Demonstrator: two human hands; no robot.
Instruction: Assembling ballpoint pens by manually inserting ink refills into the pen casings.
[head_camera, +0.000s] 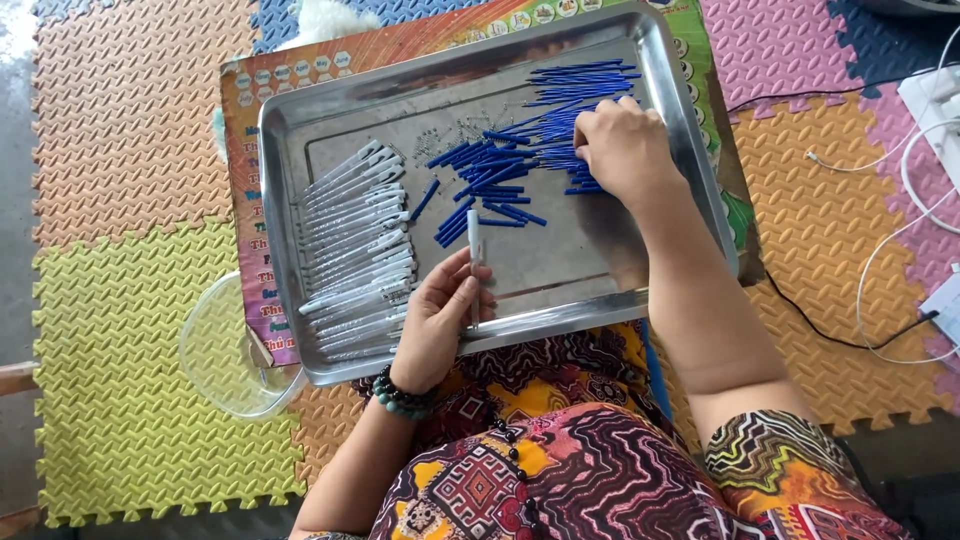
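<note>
A clear plastic bowl (225, 350) sits on the foam mat (120, 300), tucked against the left edge of the metal tray (560, 270). Inside the tray, white pen barrels (355, 250) lie stacked along its left wall. The left hand (435, 320) grips one white pen barrel (474, 255) upright near the front rim. Bare tray floor lies open between. The right hand (625, 150) presses, fingers curled, on the blue refills (520, 165), near the right rim.

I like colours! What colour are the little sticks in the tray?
Blue sticks, seen from the head view.
</note>
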